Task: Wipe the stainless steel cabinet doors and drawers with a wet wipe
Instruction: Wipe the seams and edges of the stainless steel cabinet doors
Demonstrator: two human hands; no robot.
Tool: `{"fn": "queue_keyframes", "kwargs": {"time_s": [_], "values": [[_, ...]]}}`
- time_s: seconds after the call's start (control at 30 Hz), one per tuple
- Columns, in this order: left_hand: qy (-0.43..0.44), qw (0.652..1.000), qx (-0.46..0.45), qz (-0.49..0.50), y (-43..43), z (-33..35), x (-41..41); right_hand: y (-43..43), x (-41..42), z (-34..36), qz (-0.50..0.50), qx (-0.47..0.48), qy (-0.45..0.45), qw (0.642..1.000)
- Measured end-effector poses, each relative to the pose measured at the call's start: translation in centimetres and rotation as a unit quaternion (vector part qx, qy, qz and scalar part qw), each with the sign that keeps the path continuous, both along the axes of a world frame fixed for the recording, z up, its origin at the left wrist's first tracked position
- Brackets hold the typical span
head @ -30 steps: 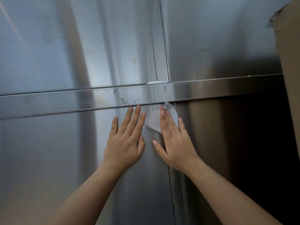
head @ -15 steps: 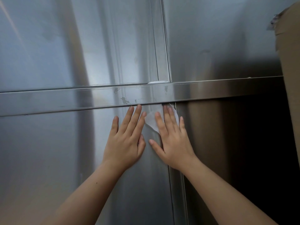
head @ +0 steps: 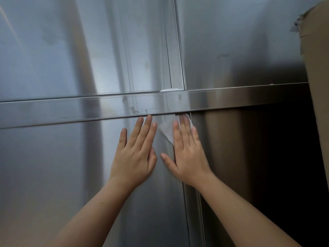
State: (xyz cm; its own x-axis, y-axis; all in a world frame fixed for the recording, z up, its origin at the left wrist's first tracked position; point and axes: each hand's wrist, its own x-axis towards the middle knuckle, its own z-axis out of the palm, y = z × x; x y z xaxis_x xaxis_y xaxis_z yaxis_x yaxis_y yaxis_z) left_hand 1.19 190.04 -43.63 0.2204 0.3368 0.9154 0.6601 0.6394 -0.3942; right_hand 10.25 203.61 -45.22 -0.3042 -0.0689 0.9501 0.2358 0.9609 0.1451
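Though creased, white wet wipe beneath straight-fingered right hand on steel door, left hand flat alongside.

A brown cardboard box is seen at the right edge. Only part of one side is shown, and the rest is cut off by the edge of the picture. Its left edge is seen running down at a slant. A band of brown tape is stuck across the box near the top. A small torn grey scrap is left sticking out at the end of the tape.
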Motion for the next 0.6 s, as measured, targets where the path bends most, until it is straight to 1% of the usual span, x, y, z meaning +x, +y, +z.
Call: {"fn": "queue_keyframes", "kwargs": {"time_s": [0.07, 0.13, 0.27, 0.4, 0.5, 0.6], "values": [[-0.005, 1.0, 0.005, 0.001, 0.0, -0.1, 0.1, 0.2, 0.0, -1.4, 0.0, -0.006, 0.001, 1.0], [-0.004, 1.0, 0.005, 0.003, 0.0, -0.1, 0.2, 0.3, 0.2, -2.0, -0.001, 0.01, 0.002, 1.0], [0.006, 1.0, 0.004, 0.01, 0.0, 0.0, 0.2, 0.5, 0.7, -0.3, -0.01, 0.055, -0.019, 0.998], [0.006, 1.0, 0.007, 0.01, 0.0, 0.0, 0.3, 0.2, 0.6, 1.4, 0.001, 0.03, -0.02, 0.999], [0.001, 1.0, 0.003, 0.015, -0.1, 0.0, 0.3, 0.3, 0.6, -0.2, 0.008, 0.032, -0.01, 0.999], [-0.005, 1.0, -0.002, 0.017, -0.1, 0.0, 0.3, 0.5, 0.7, -1.9, -0.011, 0.047, -0.022, 0.999]]}}
